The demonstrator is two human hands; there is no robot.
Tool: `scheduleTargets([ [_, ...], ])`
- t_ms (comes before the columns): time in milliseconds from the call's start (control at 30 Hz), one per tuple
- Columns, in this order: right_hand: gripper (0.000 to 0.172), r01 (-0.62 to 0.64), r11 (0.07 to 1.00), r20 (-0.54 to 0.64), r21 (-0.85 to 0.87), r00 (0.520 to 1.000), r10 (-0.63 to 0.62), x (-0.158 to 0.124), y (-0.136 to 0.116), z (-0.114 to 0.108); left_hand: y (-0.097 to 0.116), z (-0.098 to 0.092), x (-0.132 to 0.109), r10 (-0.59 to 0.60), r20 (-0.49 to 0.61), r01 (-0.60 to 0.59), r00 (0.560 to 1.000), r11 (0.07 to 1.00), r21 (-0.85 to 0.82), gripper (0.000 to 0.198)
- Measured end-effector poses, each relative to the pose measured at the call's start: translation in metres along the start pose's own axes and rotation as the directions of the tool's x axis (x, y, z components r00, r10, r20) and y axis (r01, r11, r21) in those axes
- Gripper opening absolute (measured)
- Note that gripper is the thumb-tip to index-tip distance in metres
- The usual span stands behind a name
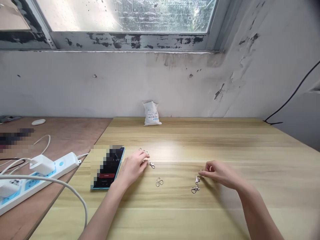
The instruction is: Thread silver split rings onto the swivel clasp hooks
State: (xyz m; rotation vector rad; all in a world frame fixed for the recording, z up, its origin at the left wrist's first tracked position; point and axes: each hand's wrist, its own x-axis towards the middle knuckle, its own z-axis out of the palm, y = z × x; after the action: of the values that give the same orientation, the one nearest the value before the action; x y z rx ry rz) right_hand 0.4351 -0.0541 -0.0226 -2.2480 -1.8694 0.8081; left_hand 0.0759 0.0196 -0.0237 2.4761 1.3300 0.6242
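Note:
My left hand rests on the wooden table, its fingertips bent down among several small metal rings and clasps. A silver swivel clasp lies by those fingertips, and what they pinch is hidden. Between my hands, three split rings form a small touching cluster. Over to the right, my right hand has its thumb and index finger pinched on a small metal piece, mostly covered. Just left of and below that pinch are a swivel clasp and another swivel clasp, both flat on the table.
Left of my left hand lies a phone, partly pixelated. A white power strip with plugs and cables sits on the brown table at left. One white cable loops near my left forearm. A white packet stands against the wall.

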Motion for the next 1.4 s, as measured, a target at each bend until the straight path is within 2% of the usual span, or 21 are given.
scheduleTargets([
  [67,0.030,0.018,1.000,0.027,0.020,0.999,-0.019,0.001,-0.006,0.005,0.008,0.000,-0.003,0.073,0.065,-0.070,0.995,0.996,-0.046,0.019],
  [133,0.020,0.032,0.999,0.036,0.040,0.999,-0.033,0.002,-0.012,0.006,0.017,-0.001,-0.007,0.142,0.190,-0.122,0.971,0.986,-0.113,0.016],
  [200,0.012,0.029,0.999,0.026,0.043,0.999,-0.030,0.001,-0.017,0.007,0.025,0.000,-0.010,0.163,0.287,-0.124,0.944,0.981,-0.147,0.014],
  [267,0.008,0.029,0.999,0.023,0.038,0.999,-0.030,0.000,-0.021,0.007,0.029,0.002,-0.012,0.157,0.324,-0.112,0.933,0.982,-0.151,0.013],
  [367,0.011,0.064,0.997,0.023,0.032,0.998,-0.065,0.002,-0.024,0.011,0.031,0.006,-0.012,0.149,0.324,-0.097,0.934,0.980,-0.171,0.011],
  [667,0.016,0.164,0.985,-0.098,-0.050,0.981,-0.169,0.004,-0.038,0.017,0.026,0.013,-0.009,0.127,0.300,-0.027,0.946,0.949,-0.315,0.009],
  [867,0.016,0.304,0.952,-0.172,-0.019,0.937,-0.303,0.001,-0.058,0.025,0.029,0.014,-0.008,0.034,0.278,0.088,0.960,0.906,-0.414,0.007],
  [1000,0.017,0.464,0.886,-0.253,0.014,0.859,-0.445,0.002,-0.073,0.043,0.029,0.017,-0.007,-0.014,0.254,0.147,0.967,0.846,-0.512,0.005],
  [1100,0.016,0.607,0.793,-0.371,-0.043,0.728,-0.577,0.001,-0.085,0.059,0.030,0.016,-0.007,0.008,0.241,0.135,0.971,0.811,-0.569,0.010],
  [1200,0.014,0.673,0.730,-0.463,-0.120,0.613,-0.641,-0.001,-0.095,0.069,0.032,0.012,-0.006,0.029,0.198,0.091,0.980,0.815,-0.572,0.014],
  [1267,0.012,0.680,0.717,-0.491,-0.154,0.576,-0.653,-0.002,-0.100,0.073,0.032,0.010,-0.005,0.018,0.181,0.091,0.983,0.812,-0.577,0.016],
  [1400,0.011,0.673,0.711,-0.528,-0.203,0.537,-0.658,-0.002,-0.103,0.076,0.033,0.010,-0.003,-0.010,0.175,0.115,0.984,0.790,-0.602,0.018],
])
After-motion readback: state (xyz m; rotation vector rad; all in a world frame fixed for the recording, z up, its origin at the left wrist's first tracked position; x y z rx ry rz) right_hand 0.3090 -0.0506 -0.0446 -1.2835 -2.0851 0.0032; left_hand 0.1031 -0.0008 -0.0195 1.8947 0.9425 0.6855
